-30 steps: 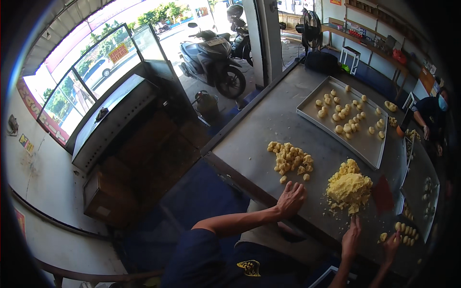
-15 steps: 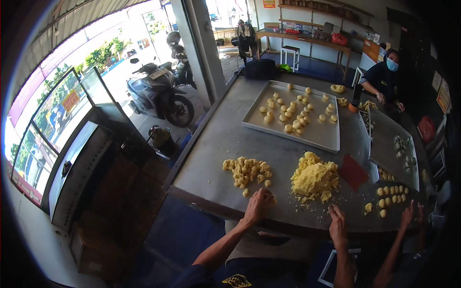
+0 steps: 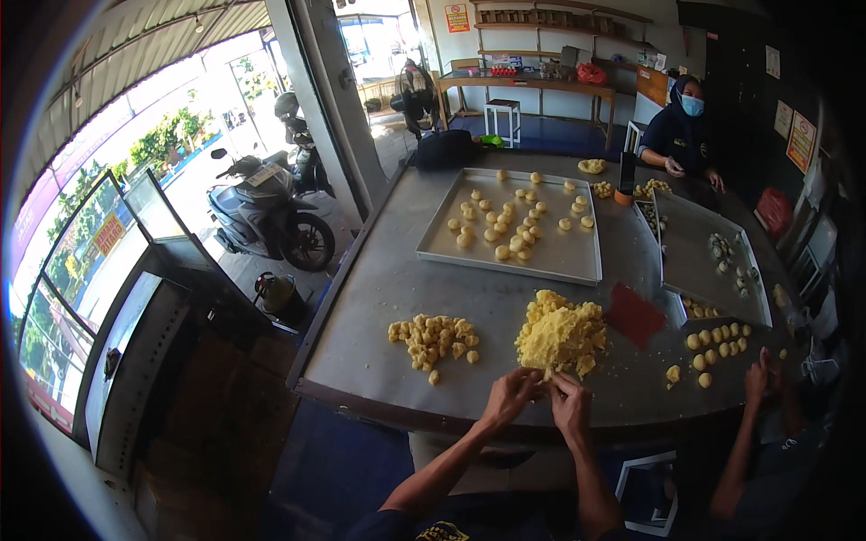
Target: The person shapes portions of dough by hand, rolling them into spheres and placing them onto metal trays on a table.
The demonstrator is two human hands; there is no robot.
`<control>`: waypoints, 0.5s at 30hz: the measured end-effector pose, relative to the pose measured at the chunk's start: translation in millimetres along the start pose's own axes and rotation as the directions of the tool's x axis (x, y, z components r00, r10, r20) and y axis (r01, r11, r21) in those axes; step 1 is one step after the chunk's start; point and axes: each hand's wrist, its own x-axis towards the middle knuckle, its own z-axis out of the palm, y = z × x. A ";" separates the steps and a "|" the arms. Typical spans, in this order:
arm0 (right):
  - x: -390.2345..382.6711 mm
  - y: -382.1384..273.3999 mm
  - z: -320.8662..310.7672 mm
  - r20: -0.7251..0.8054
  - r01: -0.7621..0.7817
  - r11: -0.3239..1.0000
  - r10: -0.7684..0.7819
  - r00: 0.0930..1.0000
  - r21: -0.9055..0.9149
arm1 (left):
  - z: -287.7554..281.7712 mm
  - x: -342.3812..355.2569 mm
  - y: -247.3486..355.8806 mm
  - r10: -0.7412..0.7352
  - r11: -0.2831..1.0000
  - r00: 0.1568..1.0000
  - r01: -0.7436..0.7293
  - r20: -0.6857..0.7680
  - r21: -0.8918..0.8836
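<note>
At the near side of a crumbly yellow mound (image 3: 561,332), my left hand (image 3: 512,397) and my right hand (image 3: 569,406) come close together. Their bent fingers meet on a small piece of yellow dough (image 3: 548,375), mostly hidden by the fingertips. Both hands are closed on it. Left of the mound lies a heap of small pale dough lumps (image 3: 431,343), with a few loose ones beside it. Beyond, a shallow metal tray (image 3: 442,243) carries many round dough balls (image 3: 514,221).
A red flat sheet (image 3: 635,316) lies right of the mound. Rows of dough balls (image 3: 713,345) sit near another person's hands (image 3: 762,377) at the right. A tilted tray (image 3: 699,266) rests on another there. A masked person (image 3: 681,135) sits across the metal table (image 3: 352,298).
My right hand has moved left from beside the mound to meet my left hand, which has shifted right to the mound's near edge. The whole view has turned slightly right.
</note>
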 end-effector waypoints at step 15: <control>-11.8 -22.6 19.5 0.147 0.279 0.940 -0.253 0.956 -0.196 | -15.7 -3.1 -21.9 0.167 0.945 0.984 -0.175 0.055 0.276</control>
